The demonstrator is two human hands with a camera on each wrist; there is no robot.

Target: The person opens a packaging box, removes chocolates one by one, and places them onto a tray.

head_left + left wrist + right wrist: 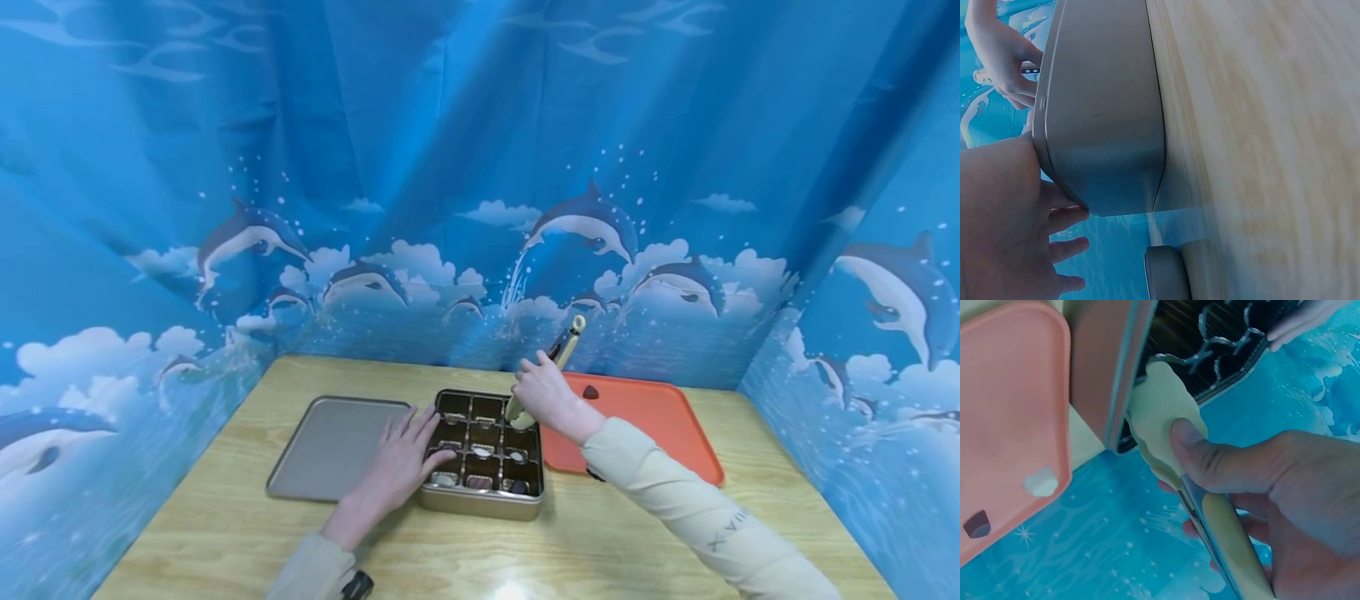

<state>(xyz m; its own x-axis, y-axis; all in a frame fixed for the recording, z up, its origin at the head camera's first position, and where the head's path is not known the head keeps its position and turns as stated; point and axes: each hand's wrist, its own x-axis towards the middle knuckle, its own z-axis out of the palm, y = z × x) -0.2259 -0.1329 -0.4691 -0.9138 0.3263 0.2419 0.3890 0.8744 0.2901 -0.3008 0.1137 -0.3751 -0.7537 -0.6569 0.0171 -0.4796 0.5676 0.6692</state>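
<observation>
My right hand (551, 396) grips a pair of tongs (572, 340) with cream-coloured parts. In the right wrist view, the thumb presses on the broad, wavy-edged tong head (1163, 412), which reaches into a corner of the metal tin (480, 504). Whatever lies between the tong tips is hidden. Dividers split the tin into several compartments, and small pieces, some pale, some dark like the chocolate (519, 487), sit in them. My left hand (397, 458) rests at the tin's left rim, fingers spread and fairly straight. From the left wrist, its fingers (1067, 251) extend past the tin's corner.
An orange-red tray (652, 433) lies to the right of the tin, bearing a dark brown piece (590, 392). A pale piece (1041, 482) also shows on it in the right wrist view. A flat grey metal lid (330, 454) lies left of the tin. A dolphin-print curtain (450, 167) surrounds the wooden table.
</observation>
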